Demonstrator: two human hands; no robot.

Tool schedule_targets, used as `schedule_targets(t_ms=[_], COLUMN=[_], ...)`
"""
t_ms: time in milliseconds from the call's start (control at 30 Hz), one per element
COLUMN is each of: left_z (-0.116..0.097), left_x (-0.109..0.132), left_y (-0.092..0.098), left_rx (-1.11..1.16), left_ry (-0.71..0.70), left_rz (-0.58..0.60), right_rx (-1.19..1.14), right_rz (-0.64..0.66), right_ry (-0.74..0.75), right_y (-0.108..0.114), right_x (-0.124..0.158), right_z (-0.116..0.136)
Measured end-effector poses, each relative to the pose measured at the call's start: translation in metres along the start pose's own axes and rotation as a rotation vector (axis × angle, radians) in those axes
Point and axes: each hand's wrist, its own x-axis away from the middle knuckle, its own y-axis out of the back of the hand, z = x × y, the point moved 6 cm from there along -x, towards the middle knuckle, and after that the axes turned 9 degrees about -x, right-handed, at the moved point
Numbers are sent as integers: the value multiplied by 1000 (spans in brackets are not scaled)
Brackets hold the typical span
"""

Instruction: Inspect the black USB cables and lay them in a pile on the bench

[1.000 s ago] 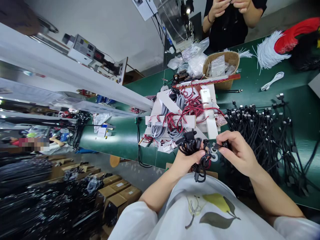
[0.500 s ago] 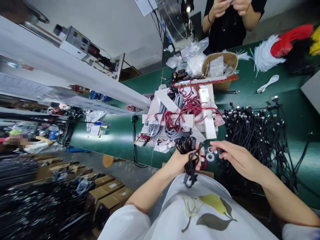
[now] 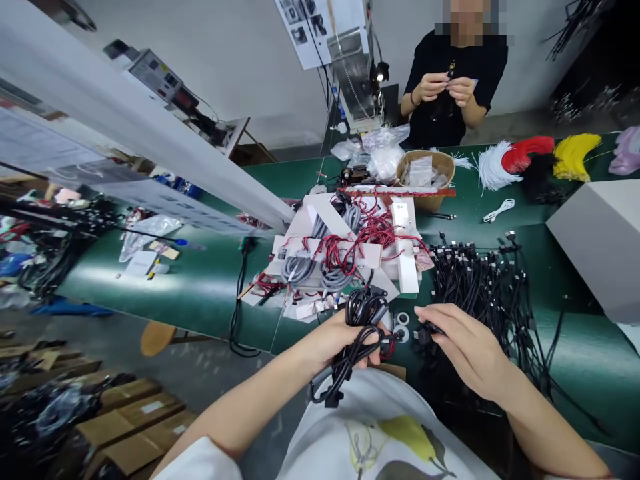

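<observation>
My left hand (image 3: 333, 340) is closed around a coiled bundle of black cables (image 3: 367, 308), and loose loops hang down in front of my white shirt. A connector end sticks out of this bundle toward the right. My right hand (image 3: 467, 343) pinches a small black cable connector (image 3: 431, 327) between thumb and fingertips, a short way right of the bundle. Whether that connector belongs to the bundle I cannot tell. Two pale rings (image 3: 401, 332) lie on the table between my hands. A large pile of black cables (image 3: 473, 280) with metal plugs spreads beyond my right hand.
Red and grey wire coils (image 3: 340, 257) lie on white card ahead. Behind them stand a basket (image 3: 443, 163) and plastic bags (image 3: 385, 163). A grey box (image 3: 600, 240) is at the right. Across the green table (image 3: 200, 280), a person holds a small item. Cartons (image 3: 135, 420) sit lower left.
The view has shifted, showing more of the person opposite and the grey box. In my left hand the cable bundle has turned, its lower loops swinging left. My right hand keeps its pinch.
</observation>
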Motion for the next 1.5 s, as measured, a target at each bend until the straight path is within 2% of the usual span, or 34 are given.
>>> schedule_targets(t_ms=[133,300,400,500,567,633,867,933,1133,1333,1400,1500], left_z=[2,3,1,0,1,2,5,4,6,3,0,-7], left_x=[5,16,20,21,19,18,23,25,25,32,35,43], left_y=[1,0,1,3,1,-2,-4,-4,-3,-3,-3,-2], left_rx=[64,90,163,216,228,250,240,214,143,120,95,-13], left_ry=[-95,-124,-243,-468,-591,-663,-709,-751,-730,-769,-775,-787], left_rz=[10,16,-141,-351,-414,-424,-528,-514,-412,-374,-391,-480], right_rx=[-118,-176,-290,-437,-453,-413,-294,-307,-301,-337,-348,-345], right_rz=[-8,-50,-158,-298,-390,-457,-476,-473,-447,-399,-383,-382], right_ry=[-67,-126,-297,-395,-402,-388,-302,-293,-261,-245,-224,-231], right_y=[-15,-23,-31,-50,-63,-71,-85,-88,-93,-91,-92,-92], right_x=[-1,-1,1,0,-3,-6,-14,-14,-13,-15,-15,-14], right_z=[2,4,-1,-1,1,3,4,4,5,9,11,9])
